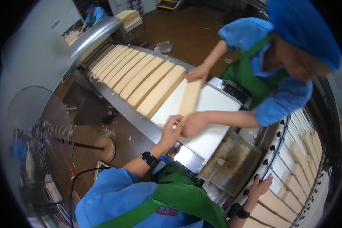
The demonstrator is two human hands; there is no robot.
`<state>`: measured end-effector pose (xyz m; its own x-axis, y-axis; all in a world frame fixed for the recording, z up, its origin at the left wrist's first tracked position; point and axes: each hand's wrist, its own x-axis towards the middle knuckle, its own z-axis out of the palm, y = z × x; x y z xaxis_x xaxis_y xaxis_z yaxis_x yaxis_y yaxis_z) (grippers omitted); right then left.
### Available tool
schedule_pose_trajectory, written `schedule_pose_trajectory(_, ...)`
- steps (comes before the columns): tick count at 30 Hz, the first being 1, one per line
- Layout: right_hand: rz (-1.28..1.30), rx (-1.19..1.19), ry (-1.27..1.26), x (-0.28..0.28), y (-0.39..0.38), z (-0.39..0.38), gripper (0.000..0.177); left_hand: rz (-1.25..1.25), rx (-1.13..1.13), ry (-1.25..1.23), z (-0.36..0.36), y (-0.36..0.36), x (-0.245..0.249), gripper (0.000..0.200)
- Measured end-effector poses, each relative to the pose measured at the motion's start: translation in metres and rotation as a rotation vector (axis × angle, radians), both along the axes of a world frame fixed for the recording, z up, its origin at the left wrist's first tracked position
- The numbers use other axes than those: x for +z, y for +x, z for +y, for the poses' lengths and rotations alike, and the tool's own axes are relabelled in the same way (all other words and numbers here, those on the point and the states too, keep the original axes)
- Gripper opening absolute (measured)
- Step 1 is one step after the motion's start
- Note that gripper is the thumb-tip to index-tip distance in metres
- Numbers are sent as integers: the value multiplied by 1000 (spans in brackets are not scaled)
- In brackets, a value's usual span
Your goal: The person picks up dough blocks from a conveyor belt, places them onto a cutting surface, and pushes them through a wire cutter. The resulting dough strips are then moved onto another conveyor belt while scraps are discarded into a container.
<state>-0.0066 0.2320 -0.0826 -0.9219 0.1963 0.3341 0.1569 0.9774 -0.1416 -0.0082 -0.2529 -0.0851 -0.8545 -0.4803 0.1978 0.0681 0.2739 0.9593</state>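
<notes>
My left hand [172, 131], with a watch at its wrist, is at the near edge of the white belt [211, 108]. Its fingers are curled into a pinch beside the near end of a pale dough-like strip [190, 98]; what they hold, if anything, is hidden. A co-worker's two hands are on that strip, one at its far end and the other [193, 124] close against my fingers. Over on the right, my right hand [259, 186] has its fingers apart next to a rail with black knobs [265, 162]. Nothing shows in it.
Several thick pale strips [152, 81] lie side by side along the conveyor. Below the belt's end stands a clear bin [235, 163] with crumbly scraps. A second line at right carries more strips [292, 186] between dividers. A pedestal fan [40, 133] stands left; another person [95, 16] works far back.
</notes>
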Motion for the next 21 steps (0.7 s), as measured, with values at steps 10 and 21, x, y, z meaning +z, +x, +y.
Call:
schedule_pose_trajectory(10,-386,735,-656,52,-116,-318,11,-746,387,-526,-164,10,-79,91)
schedule_pose_trajectory(21,-450,568,-155,-59,-261,-577,75,-887,-30,-801,-178,-1,-51,102)
